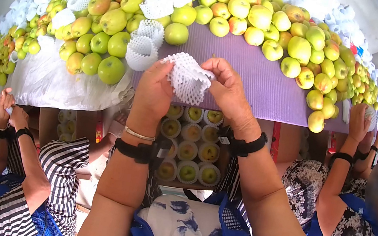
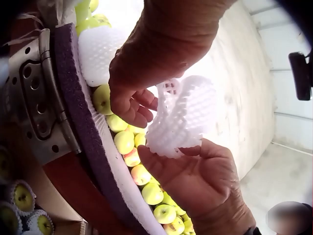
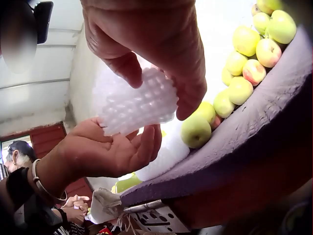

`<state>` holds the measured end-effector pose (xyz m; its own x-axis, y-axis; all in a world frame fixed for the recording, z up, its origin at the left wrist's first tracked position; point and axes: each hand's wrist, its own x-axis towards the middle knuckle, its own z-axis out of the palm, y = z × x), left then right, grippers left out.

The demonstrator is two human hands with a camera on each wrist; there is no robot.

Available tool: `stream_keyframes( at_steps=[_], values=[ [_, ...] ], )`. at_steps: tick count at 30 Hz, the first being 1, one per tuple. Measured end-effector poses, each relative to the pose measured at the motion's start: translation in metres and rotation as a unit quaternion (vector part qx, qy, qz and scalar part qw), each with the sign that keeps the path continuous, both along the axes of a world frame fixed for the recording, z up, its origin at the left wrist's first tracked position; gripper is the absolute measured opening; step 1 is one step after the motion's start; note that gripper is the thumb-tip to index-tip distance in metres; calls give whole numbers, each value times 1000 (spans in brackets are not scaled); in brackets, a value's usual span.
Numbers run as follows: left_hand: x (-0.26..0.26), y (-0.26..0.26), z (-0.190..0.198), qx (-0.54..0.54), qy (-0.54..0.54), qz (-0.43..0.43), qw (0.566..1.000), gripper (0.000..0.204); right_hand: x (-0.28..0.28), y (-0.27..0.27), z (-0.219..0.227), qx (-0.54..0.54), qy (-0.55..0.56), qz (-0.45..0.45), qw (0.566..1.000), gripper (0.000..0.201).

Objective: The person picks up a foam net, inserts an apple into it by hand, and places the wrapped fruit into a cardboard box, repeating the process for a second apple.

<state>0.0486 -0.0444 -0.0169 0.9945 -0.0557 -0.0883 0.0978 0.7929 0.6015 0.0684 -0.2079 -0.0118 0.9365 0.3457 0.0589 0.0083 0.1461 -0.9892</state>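
Observation:
A white foam net sleeve (image 1: pixel 186 78) is stretched between both hands above the near edge of the purple mat. The left hand (image 1: pixel 154 90) grips its left side, with the thumb at the rim. On the other side the right hand (image 1: pixel 227 90) pinches the rim between thumb and fingers. In the left wrist view the net (image 2: pixel 183 117) hangs between the left hand (image 2: pixel 166 54) and the right hand (image 2: pixel 200 183). The right wrist view has the net (image 3: pixel 137 103) between the right hand (image 3: pixel 151 44) and the left hand (image 3: pixel 107 149). No apple shows inside it.
Piled green and reddish apples (image 1: pixel 113 21) and loose foam nets (image 1: pixel 142 52) lie left and behind. More apples (image 1: pixel 299 48) lie at right on the purple mat (image 1: pixel 254 86). Below the edge, a box holds netted apples (image 1: pixel 188 151). Other people work at both sides.

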Motion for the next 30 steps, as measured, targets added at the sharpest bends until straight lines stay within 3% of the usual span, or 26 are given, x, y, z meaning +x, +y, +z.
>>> stream_keyframes(
  at_steps=[2,5,8,11,12,15,18,21,22,25,27,30],
  values=[
    [1,1,-5,-18,-4,-14,1000,27,0,-4,4,-18,41,0,999,23],
    [0,3,-1,-107,-32,-88,990,33,6,-12,2,97,149,28,984,22],
    [-5,-3,15,-120,34,-84,989,37,12,-21,-1,188,192,27,963,22],
    [7,2,-25,-237,-125,-204,942,36,9,-17,6,369,202,62,905,22],
    [6,2,-24,-274,-33,-193,942,30,11,-18,5,418,185,116,882,24],
    [6,-8,-17,-245,40,-136,959,31,8,-14,9,395,194,68,895,24],
    [0,-19,4,-18,-4,-115,993,29,13,-15,-2,404,202,35,891,23],
    [-4,-28,5,216,-155,57,962,41,14,-15,0,354,218,-28,909,20],
    [-6,-25,7,208,-176,20,962,51,13,-14,0,332,215,-30,918,18],
    [-8,-27,8,247,-157,58,955,42,10,-14,-2,237,213,-35,947,16],
    [-5,-22,9,211,-113,89,967,34,7,-14,1,134,214,-38,967,17],
    [-6,-23,19,147,-83,127,977,24,4,-16,10,-38,38,-168,984,45]
  ],
)
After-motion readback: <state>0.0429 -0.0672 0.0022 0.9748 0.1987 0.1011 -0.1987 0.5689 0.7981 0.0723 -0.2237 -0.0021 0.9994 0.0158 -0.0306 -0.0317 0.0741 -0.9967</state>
